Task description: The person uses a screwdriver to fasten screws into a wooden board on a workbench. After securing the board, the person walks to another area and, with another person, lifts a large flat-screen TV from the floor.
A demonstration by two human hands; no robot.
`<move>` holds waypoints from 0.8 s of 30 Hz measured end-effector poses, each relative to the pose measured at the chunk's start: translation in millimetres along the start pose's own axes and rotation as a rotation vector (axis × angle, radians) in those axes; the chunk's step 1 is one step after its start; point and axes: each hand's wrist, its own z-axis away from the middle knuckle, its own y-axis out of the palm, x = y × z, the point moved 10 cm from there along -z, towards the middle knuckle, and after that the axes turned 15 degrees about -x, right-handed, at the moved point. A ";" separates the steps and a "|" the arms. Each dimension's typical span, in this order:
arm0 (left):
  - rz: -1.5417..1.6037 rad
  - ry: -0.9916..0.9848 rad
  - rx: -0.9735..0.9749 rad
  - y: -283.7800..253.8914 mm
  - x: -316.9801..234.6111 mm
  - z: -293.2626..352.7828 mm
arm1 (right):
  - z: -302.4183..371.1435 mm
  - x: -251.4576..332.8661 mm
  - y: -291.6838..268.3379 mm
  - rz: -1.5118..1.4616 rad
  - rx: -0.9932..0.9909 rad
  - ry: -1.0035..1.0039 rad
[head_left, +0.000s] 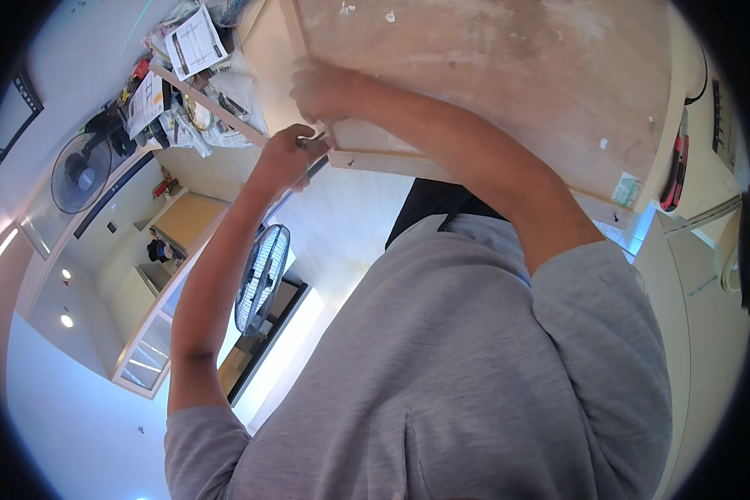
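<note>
- From where I watch, the wooden panel (508, 75) fills the upper middle of the view — pale, paint-flecked board with a raised strip along its lower edge.
- My left hand (285, 154) sits at the panel's lower-left corner, fingers curled tight around a thin dark metal tool (308, 171) whose shaft runs down and left from the fist.
- My right hand (317, 90) is just above it, pressed against the panel's left edge; it is blurred, so I cannot tell whether it grips the board or only rests on it.
- A red-and-black utility knife (673, 175) lies past the panel's right edge, well apart from both hands.
- Papers and clutter (183, 75) crowd the upper left — a standing fan (261, 277) shows below my left forearm.
</note>
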 end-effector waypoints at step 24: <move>0.005 0.045 -0.006 2.8 9.2 -17.4 | -4.9 -5.9 1.4 0.009 0.065 0.003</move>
